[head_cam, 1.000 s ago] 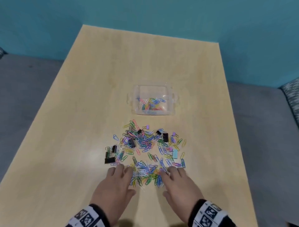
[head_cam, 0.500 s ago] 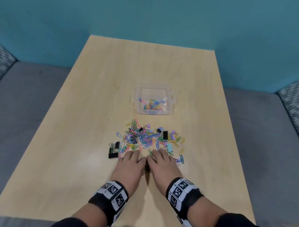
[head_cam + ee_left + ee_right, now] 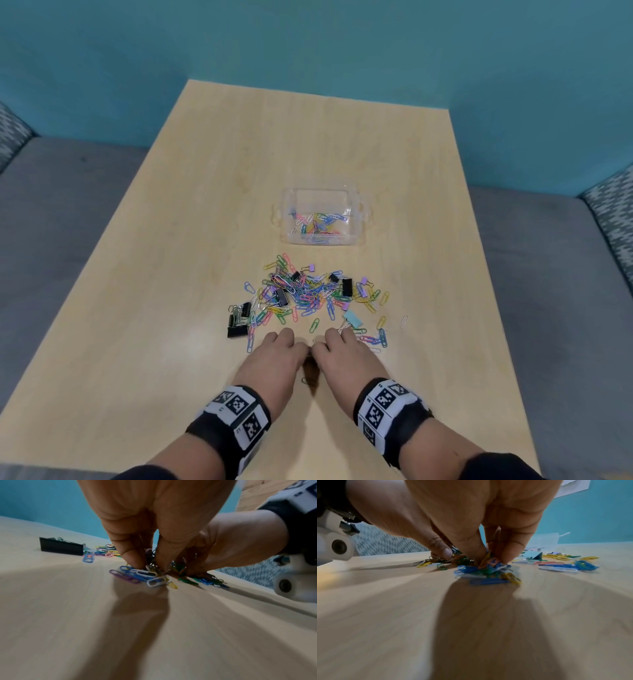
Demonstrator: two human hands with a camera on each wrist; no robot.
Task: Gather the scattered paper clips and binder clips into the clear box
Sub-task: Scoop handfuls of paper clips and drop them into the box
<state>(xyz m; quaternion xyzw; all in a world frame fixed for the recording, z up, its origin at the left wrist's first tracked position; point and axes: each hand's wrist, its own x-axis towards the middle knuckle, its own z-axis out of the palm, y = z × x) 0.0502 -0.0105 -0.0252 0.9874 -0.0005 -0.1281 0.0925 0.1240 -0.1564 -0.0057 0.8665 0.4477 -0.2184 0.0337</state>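
I have my left hand [image 3: 274,356] and right hand [image 3: 346,356] cupped side by side, fingers curled round a bunch of coloured wire paper clips [image 3: 145,574]; the small clear plastic box [image 3: 356,219] lies straight ahead beyond the scattered pile, slightly nearer my right

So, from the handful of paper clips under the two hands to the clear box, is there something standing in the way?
Only the other scattered clips lie on the table between the handful under the left hand and right hand and the clear box. They lie flat, and the box is open on top, so lifting over them looks clear.
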